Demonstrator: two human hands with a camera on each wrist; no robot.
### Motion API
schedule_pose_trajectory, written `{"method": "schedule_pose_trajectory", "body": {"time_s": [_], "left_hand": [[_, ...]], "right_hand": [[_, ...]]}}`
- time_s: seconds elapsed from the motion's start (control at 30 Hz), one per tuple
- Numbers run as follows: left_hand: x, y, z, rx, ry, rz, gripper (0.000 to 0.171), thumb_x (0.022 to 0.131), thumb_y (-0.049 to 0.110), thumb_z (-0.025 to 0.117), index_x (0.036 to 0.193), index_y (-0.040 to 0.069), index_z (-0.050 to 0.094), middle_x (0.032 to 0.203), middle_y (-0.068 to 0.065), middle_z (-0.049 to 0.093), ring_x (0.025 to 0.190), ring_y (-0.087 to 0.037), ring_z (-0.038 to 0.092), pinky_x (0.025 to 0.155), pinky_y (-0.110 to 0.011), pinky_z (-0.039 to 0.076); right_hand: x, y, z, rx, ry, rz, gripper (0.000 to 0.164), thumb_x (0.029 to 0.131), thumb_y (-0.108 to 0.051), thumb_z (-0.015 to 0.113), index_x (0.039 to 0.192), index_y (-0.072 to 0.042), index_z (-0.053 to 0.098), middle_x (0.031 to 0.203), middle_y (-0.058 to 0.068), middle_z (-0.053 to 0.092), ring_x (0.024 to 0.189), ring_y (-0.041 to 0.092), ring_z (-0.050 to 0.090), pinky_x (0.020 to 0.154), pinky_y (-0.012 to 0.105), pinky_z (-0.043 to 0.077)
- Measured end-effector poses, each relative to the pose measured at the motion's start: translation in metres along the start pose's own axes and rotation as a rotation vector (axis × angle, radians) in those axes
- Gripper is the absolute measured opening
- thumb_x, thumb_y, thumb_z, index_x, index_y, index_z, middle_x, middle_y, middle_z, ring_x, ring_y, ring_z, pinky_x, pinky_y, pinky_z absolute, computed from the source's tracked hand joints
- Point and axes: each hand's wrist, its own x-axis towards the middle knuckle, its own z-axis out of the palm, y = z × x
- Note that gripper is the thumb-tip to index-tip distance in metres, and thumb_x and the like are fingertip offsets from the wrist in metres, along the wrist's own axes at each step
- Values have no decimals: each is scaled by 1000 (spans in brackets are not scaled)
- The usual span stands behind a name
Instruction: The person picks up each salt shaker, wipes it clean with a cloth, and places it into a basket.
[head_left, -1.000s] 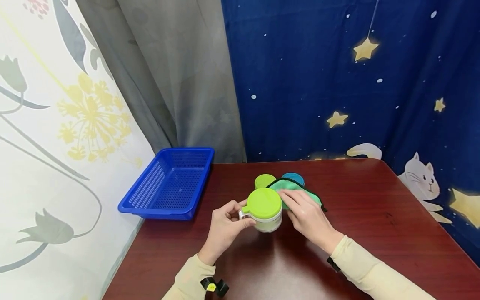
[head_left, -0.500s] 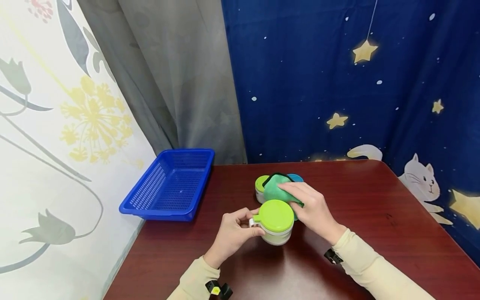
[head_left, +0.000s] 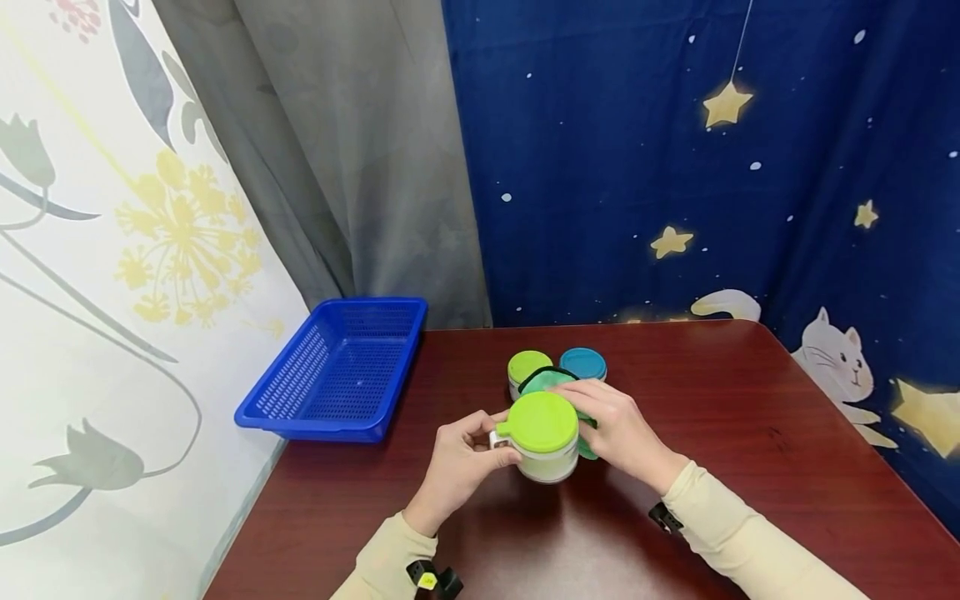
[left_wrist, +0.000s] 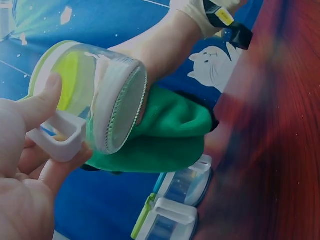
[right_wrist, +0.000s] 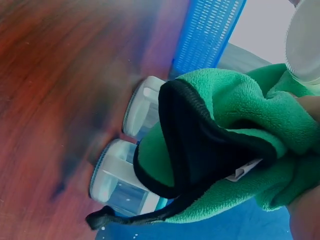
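A clear glass jar with a lime-green lid (head_left: 542, 422) and a white handle (left_wrist: 64, 136) is held up over the table. My left hand (head_left: 459, 467) pinches that handle between thumb and fingers. My right hand (head_left: 619, 429) grips a green cloth (right_wrist: 240, 100) with black edging and presses it to the jar's far side. In the left wrist view the cloth bunches against the glass near the jar's base. The right fingertips are partly hidden behind the jar and cloth.
Behind the hands stand two more handled jars, one with a lime-green lid (head_left: 529, 364), one with a blue lid (head_left: 583, 362). A blue perforated basket (head_left: 322, 427) sits at the back left of the dark red table (head_left: 720, 400). Curtains hang behind.
The jar has shifted slightly right and down, then a little back left. The right hand has moved the cloth about the jar's side, and the blue-lidded jar shows more now.
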Motion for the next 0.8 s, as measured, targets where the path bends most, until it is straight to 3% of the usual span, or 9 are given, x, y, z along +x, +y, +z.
{"method": "schedule_pose_trajectory", "body": {"time_s": [0.23, 0.43, 0.6, 0.8], "left_hand": [[1, 0, -4, -12, 119, -14, 26, 75, 10, 89, 85, 6, 65, 122, -9, 70, 100, -27, 72, 76, -37, 59], [4, -1, -5, -15, 249, -25, 30, 74, 5, 89, 81, 2, 60, 117, -11, 72, 106, -25, 70, 76, -37, 59], [7, 12, -4, 97, 357, -8, 32, 72, 5, 90, 77, 2, 59, 114, -13, 72, 108, -22, 69, 77, -33, 59], [6, 34, 3, 238, 441, 10, 33, 70, 6, 92, 73, 3, 60, 114, -11, 72, 94, -18, 72, 70, -28, 59]], "right_hand": [[-6, -2, 0, -48, -28, 57, 52, 79, -3, 82, 129, -12, 68, 125, -1, 65, 113, 17, 61, 93, 36, 53], [-9, -4, -2, -100, -26, 68, 52, 79, -3, 77, 129, -15, 68, 123, -3, 65, 111, 16, 60, 83, 38, 56], [-10, -10, -2, -115, 17, 17, 54, 77, -3, 74, 129, -16, 68, 122, -4, 65, 109, 17, 61, 78, 38, 57], [-5, -16, -2, -104, 91, -56, 56, 78, -4, 69, 132, -17, 67, 122, -2, 65, 104, 16, 61, 68, 32, 55]]}}
